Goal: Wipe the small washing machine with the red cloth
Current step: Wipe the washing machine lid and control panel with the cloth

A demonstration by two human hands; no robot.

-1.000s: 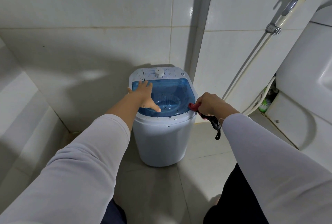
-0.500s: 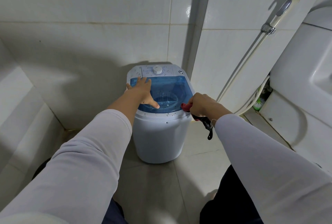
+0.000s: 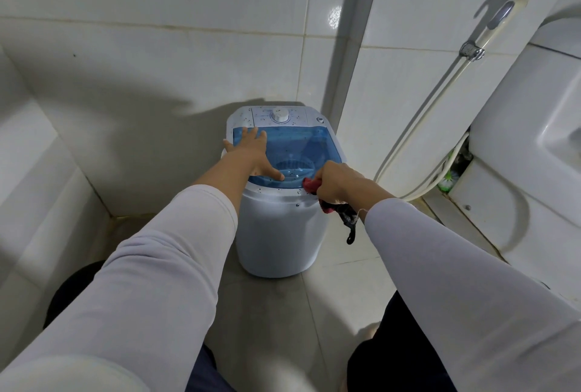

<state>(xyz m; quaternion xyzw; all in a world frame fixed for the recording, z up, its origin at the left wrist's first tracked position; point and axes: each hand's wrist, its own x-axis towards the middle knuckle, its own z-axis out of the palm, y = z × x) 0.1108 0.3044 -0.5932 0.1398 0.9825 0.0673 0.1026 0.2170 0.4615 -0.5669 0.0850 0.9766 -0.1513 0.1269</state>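
The small washing machine stands on the tiled floor in the corner of a bathroom, close to the wall tiles and just left of a spray hose. Its white body shows no visible wipe marks. The blue lid is down and carries scattered dark specks and droplets, as does the white rim at the front; the control panel with its dial is likewise speckled. Judgement: most of the surface remains to be wiped, and the task is at an early stage.

The left hand lies flat on the left part of the lid, fingers spread and straight, apparently steadying the unit.

The right hand is curled around the red cloth, gripping it in a bunch at the front right edge of the lid, where the cloth touches the rim. A darker tail of the cloth hangs below the wrist, beside the machine's body.

Outstanding, by judgement: the lid, the control panel, the rim and the body sides.
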